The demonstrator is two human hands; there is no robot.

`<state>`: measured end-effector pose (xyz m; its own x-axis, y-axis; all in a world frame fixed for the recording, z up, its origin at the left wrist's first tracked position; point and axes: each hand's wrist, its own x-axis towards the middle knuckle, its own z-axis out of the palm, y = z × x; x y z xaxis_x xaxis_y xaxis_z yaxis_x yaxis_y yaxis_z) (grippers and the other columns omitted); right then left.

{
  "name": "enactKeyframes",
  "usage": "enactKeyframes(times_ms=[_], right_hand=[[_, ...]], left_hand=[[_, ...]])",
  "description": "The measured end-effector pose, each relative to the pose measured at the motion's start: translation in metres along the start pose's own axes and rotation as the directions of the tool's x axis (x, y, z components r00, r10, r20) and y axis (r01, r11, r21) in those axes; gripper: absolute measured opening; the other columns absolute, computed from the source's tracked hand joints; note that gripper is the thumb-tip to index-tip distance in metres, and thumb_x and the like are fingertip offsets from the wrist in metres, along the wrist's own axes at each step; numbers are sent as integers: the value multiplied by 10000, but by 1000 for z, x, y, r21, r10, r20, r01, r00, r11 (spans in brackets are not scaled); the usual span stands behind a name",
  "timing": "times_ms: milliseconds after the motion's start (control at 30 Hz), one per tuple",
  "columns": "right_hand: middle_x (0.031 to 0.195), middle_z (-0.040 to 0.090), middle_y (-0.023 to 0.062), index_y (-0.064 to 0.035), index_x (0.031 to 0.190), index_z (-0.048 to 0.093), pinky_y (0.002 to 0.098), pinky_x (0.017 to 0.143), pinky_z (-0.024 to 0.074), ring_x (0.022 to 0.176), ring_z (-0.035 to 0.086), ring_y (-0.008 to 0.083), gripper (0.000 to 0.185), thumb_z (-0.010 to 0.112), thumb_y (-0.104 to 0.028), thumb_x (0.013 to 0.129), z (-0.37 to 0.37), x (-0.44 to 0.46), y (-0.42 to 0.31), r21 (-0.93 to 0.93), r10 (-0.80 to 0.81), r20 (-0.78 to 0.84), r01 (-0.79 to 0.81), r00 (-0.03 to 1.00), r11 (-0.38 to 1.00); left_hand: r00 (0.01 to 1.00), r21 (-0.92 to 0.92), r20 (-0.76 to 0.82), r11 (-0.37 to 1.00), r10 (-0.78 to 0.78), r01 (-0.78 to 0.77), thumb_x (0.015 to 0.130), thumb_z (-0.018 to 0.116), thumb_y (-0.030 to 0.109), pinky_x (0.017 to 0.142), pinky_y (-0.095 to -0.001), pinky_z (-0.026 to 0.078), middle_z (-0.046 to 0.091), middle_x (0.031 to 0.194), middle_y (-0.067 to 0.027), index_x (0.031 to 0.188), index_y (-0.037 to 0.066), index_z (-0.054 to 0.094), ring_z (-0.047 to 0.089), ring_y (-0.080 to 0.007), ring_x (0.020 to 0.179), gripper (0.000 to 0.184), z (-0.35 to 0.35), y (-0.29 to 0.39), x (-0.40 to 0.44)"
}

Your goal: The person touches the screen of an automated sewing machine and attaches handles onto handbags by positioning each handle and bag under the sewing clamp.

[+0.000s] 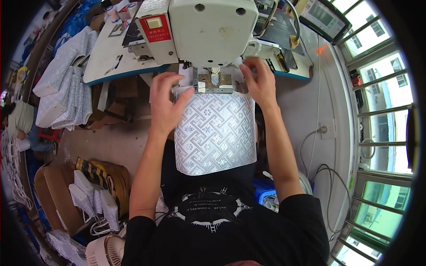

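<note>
A silvery white bag-like panel (215,133) with a woven lattice and flower pattern hangs from the metal clamp frame (213,91) of a sewing machine (213,29). My left hand (166,102) is at the panel's upper left corner, fingers curved and apart, with the thumb tip against or just over its edge. On the other side, my right hand (261,82) is beside the clamp frame, fingers bent and thumb apart. A small whitish patch shows at its fingertips; whether the hand touches it, I cannot tell. The machine head hides the clamp's rear.
Similar patterned pieces (66,82) are stacked at the left. Small snips (114,64) lie on the white worktable (100,66). Below left are cardboard boxes (55,195) and a fan (106,250); a blue bin (265,190) is by my right side. A monitor (326,20) stands at upper right.
</note>
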<state>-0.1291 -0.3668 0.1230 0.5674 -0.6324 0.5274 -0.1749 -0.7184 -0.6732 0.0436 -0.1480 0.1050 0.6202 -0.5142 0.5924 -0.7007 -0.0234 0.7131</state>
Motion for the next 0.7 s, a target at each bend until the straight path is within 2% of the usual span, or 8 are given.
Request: enactKeyframes(times_ms=[33,100,167,300,400,433,533,700], right_hand=[[846,716,143,-4,1079,681,362,746,537,817,680,297,179,703,-158,990,2,7,-4,3,0,-5,0,1000,1000],[872,721,167,-6,1067,664,394,737,546,853,698,347,161,715,-124,970,11,23,-13,30,8,102,-11,995,999],[885,723,179,-6,1061,655,411,732,550,870,706,371,157,721,-108,961,18,33,-16,41,1,157,-8,988,999],[960,736,189,-12,1071,665,428,745,554,897,710,389,152,715,-94,953,31,34,-9,183,2,90,-19,996,983],[941,726,179,-26,1093,679,436,743,555,884,703,396,157,696,-70,944,29,31,-4,195,-191,149,161,970,968],[941,726,179,-26,1093,679,436,743,555,884,703,396,157,696,-70,944,27,28,0,194,-181,150,151,972,969],[898,710,169,-35,1081,691,443,736,552,862,693,389,149,678,-44,933,22,41,3,48,-337,148,333,930,942],[862,694,158,-40,1041,690,442,697,543,795,685,367,124,703,-69,922,10,47,-7,95,-423,263,413,867,906]], left_hand=[[990,64,128,995,66,-74,948,775,326,973,-390,468,625,1197,-122,1115,64,715,594,-278,1113,316,-2,9,2],[908,158,383,957,168,-244,926,775,358,1097,-470,422,585,1339,-165,1235,103,730,540,-368,1261,403,-2,22,6],[902,201,397,942,171,-268,941,757,366,1112,-477,406,581,1358,-146,1264,126,725,528,-360,1278,404,5,31,8],[886,324,438,893,151,-312,979,708,395,1138,-493,377,572,1398,-108,1325,174,715,501,-343,1317,410,17,42,7],[881,386,450,858,146,-339,996,680,417,1134,-496,383,570,1402,-108,1329,174,711,493,-341,1324,413,21,42,7],[880,381,460,868,122,-319,1001,672,417,1133,-498,383,569,1404,-108,1337,179,706,491,-342,1325,414,21,42,3],[886,375,453,881,99,-290,1010,657,418,1131,-500,384,569,1408,-109,1354,187,697,489,-345,1326,416,24,42,7],[884,378,453,873,116,-309,1014,650,415,1128,-505,386,570,1407,-107,1371,176,680,486,-347,1325,431,22,42,4]])
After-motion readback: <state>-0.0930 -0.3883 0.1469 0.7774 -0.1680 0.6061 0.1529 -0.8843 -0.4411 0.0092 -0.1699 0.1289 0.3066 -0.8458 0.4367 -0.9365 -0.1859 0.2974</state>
